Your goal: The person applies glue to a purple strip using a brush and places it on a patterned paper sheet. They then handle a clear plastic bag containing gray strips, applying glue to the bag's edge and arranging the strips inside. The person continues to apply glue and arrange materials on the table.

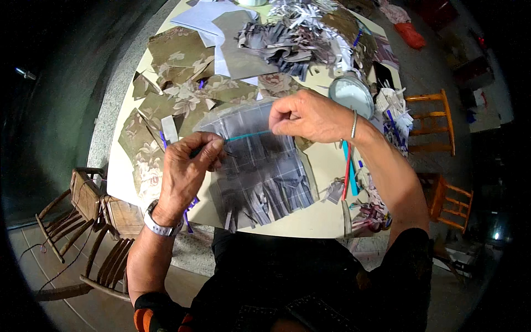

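Note:
My left hand (186, 166), with a white watch band on its wrist, pinches one end of a teal cord (249, 135). Its other end is between the thumb and forefinger of my right hand (305, 114), so the cord is stretched nearly straight. Beneath both hands lies a grey plaid fabric piece (286, 164) whose near side is cut into strips. The fabric reaches towards the table's near edge. What the curled fingers of my left hand cover is hidden.
Floral fabric pieces (161, 112) spread over the table (327, 166) at left. Behind are a heap of grey fabric strips (286, 45) and white paper sheets (195, 18). A round lidded container (352, 97) and scissors with a red handle (347, 178) are at right.

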The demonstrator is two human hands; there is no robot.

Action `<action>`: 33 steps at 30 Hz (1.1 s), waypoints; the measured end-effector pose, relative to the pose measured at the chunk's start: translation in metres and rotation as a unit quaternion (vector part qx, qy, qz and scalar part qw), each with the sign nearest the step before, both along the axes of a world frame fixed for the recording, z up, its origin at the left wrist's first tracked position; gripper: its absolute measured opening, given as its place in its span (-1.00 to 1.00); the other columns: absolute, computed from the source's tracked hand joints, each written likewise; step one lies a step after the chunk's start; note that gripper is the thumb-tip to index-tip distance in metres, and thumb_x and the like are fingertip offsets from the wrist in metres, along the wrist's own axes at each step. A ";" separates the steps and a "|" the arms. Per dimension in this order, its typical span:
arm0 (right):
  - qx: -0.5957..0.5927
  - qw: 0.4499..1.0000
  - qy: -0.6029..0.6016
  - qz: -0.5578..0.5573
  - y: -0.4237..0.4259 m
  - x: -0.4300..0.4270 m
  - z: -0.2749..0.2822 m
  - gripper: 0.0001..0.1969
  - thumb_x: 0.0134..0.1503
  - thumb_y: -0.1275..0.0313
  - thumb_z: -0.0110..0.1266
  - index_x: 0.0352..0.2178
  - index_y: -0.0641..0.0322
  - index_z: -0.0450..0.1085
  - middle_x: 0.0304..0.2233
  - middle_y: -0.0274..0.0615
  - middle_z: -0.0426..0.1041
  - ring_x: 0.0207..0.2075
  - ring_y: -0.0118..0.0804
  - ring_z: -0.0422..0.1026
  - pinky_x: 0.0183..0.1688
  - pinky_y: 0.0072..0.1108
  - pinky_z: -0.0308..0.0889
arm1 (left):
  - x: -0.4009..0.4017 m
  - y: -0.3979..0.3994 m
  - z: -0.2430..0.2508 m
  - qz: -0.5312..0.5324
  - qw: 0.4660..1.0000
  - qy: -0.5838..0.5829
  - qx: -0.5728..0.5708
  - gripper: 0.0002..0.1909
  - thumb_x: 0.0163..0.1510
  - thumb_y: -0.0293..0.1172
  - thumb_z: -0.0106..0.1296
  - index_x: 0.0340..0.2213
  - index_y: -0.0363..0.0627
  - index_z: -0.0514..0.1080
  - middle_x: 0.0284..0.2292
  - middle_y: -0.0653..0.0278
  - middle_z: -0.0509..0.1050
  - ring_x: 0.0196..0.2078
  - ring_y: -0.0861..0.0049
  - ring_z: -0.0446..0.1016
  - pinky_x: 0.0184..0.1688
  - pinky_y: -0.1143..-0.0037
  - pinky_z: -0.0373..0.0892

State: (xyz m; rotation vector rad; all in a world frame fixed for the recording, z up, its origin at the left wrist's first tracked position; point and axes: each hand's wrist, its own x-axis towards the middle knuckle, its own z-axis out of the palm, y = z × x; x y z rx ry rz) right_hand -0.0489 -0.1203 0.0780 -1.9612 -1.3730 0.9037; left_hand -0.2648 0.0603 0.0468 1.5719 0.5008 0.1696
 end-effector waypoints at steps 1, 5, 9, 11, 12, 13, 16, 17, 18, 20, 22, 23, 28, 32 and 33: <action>-0.003 1.000 -0.006 -0.008 0.006 0.003 -0.002 -0.78 0.06 0.35 0.15 -0.41 0.35 0.49 -0.53 -0.18 0.51 -0.49 -0.40 0.44 -0.34 -0.51 0.35 | 0.001 0.006 0.000 0.006 1.000 0.009 0.009 -0.80 0.18 -0.37 0.14 -0.31 -0.32 0.54 -0.50 0.32 0.53 -0.51 0.69 0.44 -0.42 0.61 0.37; 0.037 0.999 0.006 -0.030 0.022 0.015 -0.019 -0.76 0.07 0.33 0.17 -0.41 0.35 0.49 -0.54 -0.20 0.50 -0.48 -0.41 0.43 -0.35 -0.52 0.34 | 0.012 0.022 0.000 0.042 0.998 0.018 0.043 -0.81 0.14 -0.35 0.19 -0.34 -0.27 0.56 -0.52 0.35 0.53 -0.51 0.71 0.42 -0.44 0.62 0.33; -0.006 0.996 0.061 -0.066 0.033 0.019 -0.018 -0.81 0.20 0.40 0.10 -0.35 0.38 0.43 -0.50 -0.31 0.45 -0.40 -0.52 0.41 -0.32 -0.60 0.34 | 0.022 0.032 0.001 0.046 0.997 0.034 0.047 -0.79 0.16 -0.34 0.15 -0.35 -0.27 0.55 -0.55 0.37 0.50 -0.51 0.72 0.38 -0.43 0.62 0.30; 0.000 0.997 0.052 -0.061 0.036 0.022 -0.023 -0.82 0.22 0.42 0.09 -0.36 0.39 0.42 -0.50 -0.31 0.44 -0.45 -0.51 0.40 -0.35 -0.61 0.34 | 0.025 0.037 -0.004 0.042 0.996 0.030 0.072 -0.77 0.17 -0.31 0.14 -0.35 -0.29 0.55 -0.55 0.37 0.49 -0.51 0.72 0.38 -0.43 0.62 0.29; 0.001 0.997 0.045 -0.067 0.037 0.023 -0.024 -0.82 0.22 0.41 0.09 -0.36 0.39 0.42 -0.50 -0.31 0.45 -0.45 -0.51 0.40 -0.35 -0.60 0.34 | 0.027 0.039 -0.007 0.042 0.996 0.031 0.072 -0.77 0.17 -0.31 0.14 -0.35 -0.29 0.55 -0.55 0.37 0.49 -0.51 0.72 0.38 -0.43 0.62 0.29; 0.002 0.997 0.039 -0.072 0.037 0.025 -0.025 -0.81 0.21 0.41 0.10 -0.36 0.39 0.42 -0.50 -0.31 0.45 -0.46 -0.50 0.40 -0.35 -0.60 0.35 | 0.029 0.041 -0.010 0.046 0.995 0.027 0.083 -0.77 0.17 -0.32 0.13 -0.35 -0.29 0.54 -0.55 0.37 0.49 -0.52 0.73 0.38 -0.44 0.63 0.29; 0.002 0.996 0.042 -0.077 0.039 0.029 -0.031 -0.80 0.21 0.40 0.11 -0.38 0.39 0.44 -0.50 -0.30 0.46 -0.46 -0.50 0.40 -0.36 -0.59 0.34 | 0.033 0.047 -0.013 0.044 0.992 0.040 0.108 -0.77 0.18 -0.33 0.11 -0.34 -0.31 0.54 -0.56 0.37 0.48 -0.53 0.74 0.38 -0.47 0.64 0.27; 0.001 0.996 0.044 -0.077 0.039 0.029 -0.032 -0.80 0.21 0.40 0.11 -0.38 0.39 0.44 -0.50 -0.30 0.46 -0.46 -0.50 0.40 -0.36 -0.59 0.34 | 0.034 0.048 -0.013 0.038 0.990 0.055 0.123 -0.78 0.18 -0.34 0.11 -0.34 -0.31 0.54 -0.56 0.37 0.48 -0.53 0.74 0.38 -0.49 0.65 0.26; -0.012 0.995 0.037 -0.088 0.040 0.029 -0.030 -0.79 0.20 0.39 0.12 -0.39 0.39 0.45 -0.50 -0.29 0.46 -0.47 -0.50 0.40 -0.36 -0.59 0.34 | 0.035 0.049 -0.012 0.039 0.990 0.057 0.124 -0.78 0.18 -0.34 0.11 -0.34 -0.31 0.54 -0.56 0.37 0.48 -0.53 0.74 0.38 -0.49 0.65 0.26; -0.024 0.994 0.032 -0.098 0.041 0.029 -0.029 -0.78 0.19 0.38 0.14 -0.40 0.39 0.45 -0.50 -0.29 0.46 -0.47 -0.50 0.40 -0.36 -0.59 0.34 | 0.037 0.049 -0.010 0.040 0.994 0.047 0.090 -0.78 0.17 -0.34 0.11 -0.35 -0.31 0.54 -0.58 0.37 0.47 -0.56 0.75 0.37 -0.53 0.67 0.24; -0.034 0.994 0.016 -0.107 0.041 0.031 -0.031 -0.77 0.18 0.37 0.16 -0.43 0.39 0.47 -0.53 -0.29 0.46 -0.48 -0.50 0.39 -0.37 -0.58 0.33 | 0.040 0.050 -0.009 0.037 0.992 0.065 0.105 -0.78 0.16 -0.34 0.11 -0.36 -0.31 0.54 -0.59 0.37 0.46 -0.59 0.75 0.36 -0.55 0.67 0.22; -0.033 0.994 0.018 -0.107 0.041 0.032 -0.031 -0.77 0.18 0.37 0.16 -0.43 0.39 0.47 -0.53 -0.29 0.46 -0.48 -0.50 0.39 -0.37 -0.58 0.33 | 0.041 0.050 -0.009 0.032 0.989 0.081 0.119 -0.78 0.15 -0.34 0.11 -0.36 -0.31 0.54 -0.61 0.38 0.45 -0.61 0.75 0.35 -0.58 0.67 0.20; -0.049 0.991 0.002 -0.123 0.041 0.035 -0.036 -0.76 0.16 0.36 0.17 -0.46 0.39 0.46 -0.57 -0.30 0.45 -0.50 -0.50 0.39 -0.39 -0.57 0.32 | 0.047 0.052 -0.017 0.030 0.987 0.081 0.135 -0.79 0.11 -0.38 0.14 -0.40 -0.34 0.54 -0.62 0.37 0.45 -0.64 0.75 0.33 -0.60 0.64 0.22; -0.061 0.990 -0.010 -0.124 0.041 0.036 -0.038 -0.76 0.16 0.37 0.16 -0.47 0.39 0.46 -0.58 -0.29 0.45 -0.51 -0.50 0.38 -0.41 -0.56 0.31 | 0.049 0.053 -0.028 0.030 0.984 0.084 0.157 -0.80 0.10 -0.36 0.16 -0.42 -0.30 0.54 -0.63 0.42 0.44 -0.63 0.79 0.30 -0.61 0.66 0.18; -0.046 0.991 -0.022 -0.124 0.040 0.038 -0.043 -0.76 0.14 0.36 0.18 -0.48 0.39 0.46 -0.58 -0.28 0.45 -0.52 -0.49 0.38 -0.42 -0.55 0.31 | 0.051 0.052 -0.027 0.029 0.984 0.084 0.157 -0.80 0.10 -0.36 0.16 -0.42 -0.30 0.54 -0.63 0.42 0.44 -0.63 0.79 0.30 -0.61 0.66 0.18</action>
